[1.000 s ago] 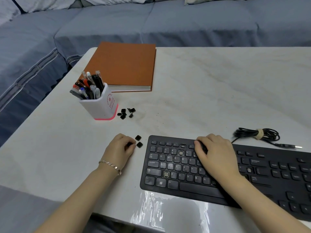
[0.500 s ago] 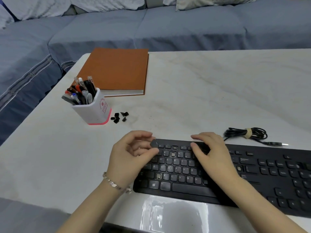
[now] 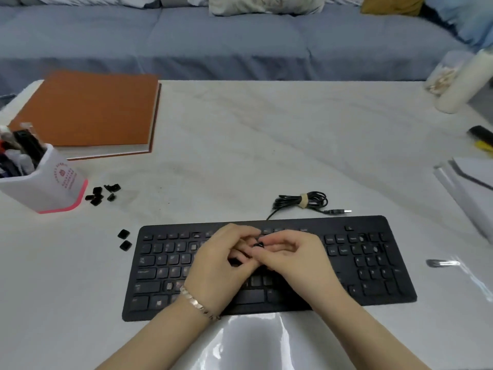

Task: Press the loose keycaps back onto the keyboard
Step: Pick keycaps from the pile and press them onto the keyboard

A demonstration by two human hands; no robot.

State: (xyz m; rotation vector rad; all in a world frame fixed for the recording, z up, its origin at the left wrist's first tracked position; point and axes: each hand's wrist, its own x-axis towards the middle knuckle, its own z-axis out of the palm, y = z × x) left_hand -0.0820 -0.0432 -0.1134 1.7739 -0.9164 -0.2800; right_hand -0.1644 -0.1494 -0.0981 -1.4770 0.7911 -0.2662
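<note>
L hand (image 3: 221,263) & R hand (image 3: 293,259) meet over mid keyboard (image 3: 373,263), fingers curled, tips of both clamped on one small black keycap (image 3: 258,244) just above the keys. Two spare keycaps (image 3: 124,239) lie on tabletop (image 3: 240,142) just left of keyboard. Keycap cluster (image 3: 102,194) sits beside pen holder (image 3: 48,185).

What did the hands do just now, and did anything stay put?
The left hand left the table with a keycap and carried it right, over the keyboard. The right hand lifted off the keys and pinches it too. The two keycaps beside the keyboard and the pile by the pen cup stayed.
</note>
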